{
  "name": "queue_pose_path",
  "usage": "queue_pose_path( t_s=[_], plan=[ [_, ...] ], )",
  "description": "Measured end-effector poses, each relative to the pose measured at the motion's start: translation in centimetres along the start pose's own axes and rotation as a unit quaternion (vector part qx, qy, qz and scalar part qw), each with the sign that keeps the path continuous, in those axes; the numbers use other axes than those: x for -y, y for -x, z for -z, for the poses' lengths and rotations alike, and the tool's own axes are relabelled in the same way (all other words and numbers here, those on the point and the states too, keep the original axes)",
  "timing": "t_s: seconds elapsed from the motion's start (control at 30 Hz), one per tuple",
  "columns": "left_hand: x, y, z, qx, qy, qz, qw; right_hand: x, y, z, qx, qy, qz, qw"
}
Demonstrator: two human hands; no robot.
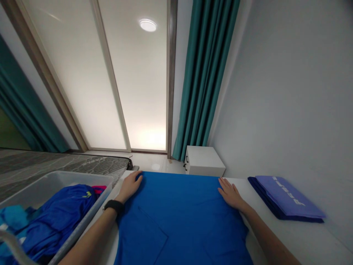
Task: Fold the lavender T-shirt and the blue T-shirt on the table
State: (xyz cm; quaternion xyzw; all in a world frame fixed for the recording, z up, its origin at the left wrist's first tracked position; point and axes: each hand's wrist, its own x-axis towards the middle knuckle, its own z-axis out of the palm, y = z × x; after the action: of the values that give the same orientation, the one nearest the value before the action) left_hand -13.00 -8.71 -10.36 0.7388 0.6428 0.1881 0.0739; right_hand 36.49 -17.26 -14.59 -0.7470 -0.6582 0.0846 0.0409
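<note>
A blue garment (182, 217) lies spread out on the white table, its straight far edge along the table's far side. It looks like a shirt, with a pocket-like seam on its left half. At its far left corner rests my left hand (131, 186), fingers stretched forward onto the cloth edge, a black band on the wrist. My right hand (231, 193) lies flat at the far right corner, fingers spread over the fabric. The garment's near end runs out of view at the bottom.
Folded purple and navy clothes (289, 198) are stacked on the white table (298, 239) at the right, by the wall. A grey plastic bin (71, 176) of rumpled clothes stands at the left. Beyond the table are a white cabinet (205, 158) and teal curtains (206, 73).
</note>
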Motion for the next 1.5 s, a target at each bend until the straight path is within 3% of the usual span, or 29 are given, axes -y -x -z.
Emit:
queue_pose_path(
  t_s=[0.2,0.4,0.9,1.17,1.33,1.5],
  plan=[
    [1.0,-2.8,0.3,-0.018,-0.016,-0.005,1.0,-2.5,-2.7,1.5,-0.071,-0.128,0.043,0.988],
    [1.6,-4.2,0.5,0.08,-0.021,-0.081,0.993,-2.7,-4.8,1.5,-0.076,-0.132,0.05,0.987],
    [1.2,-4.9,0.3,0.074,-0.014,-0.05,0.996,-2.7,-6.2,0.9,-0.114,-0.164,0.018,0.98],
    [2.2,-4.2,0.0,-0.007,0.026,-0.055,0.998,-2.8,-4.6,1.2,-0.183,-0.205,0.074,0.959],
    [2.0,-3.2,-0.5,-0.007,0.038,-0.073,0.997,-2.7,-2.6,0.9,-0.201,-0.207,0.096,0.953],
    [1.9,-3.4,-0.9,-0.011,0.028,-0.104,0.994,-2.2,-2.3,1.0,-0.218,-0.181,0.083,0.955]
  ],
)
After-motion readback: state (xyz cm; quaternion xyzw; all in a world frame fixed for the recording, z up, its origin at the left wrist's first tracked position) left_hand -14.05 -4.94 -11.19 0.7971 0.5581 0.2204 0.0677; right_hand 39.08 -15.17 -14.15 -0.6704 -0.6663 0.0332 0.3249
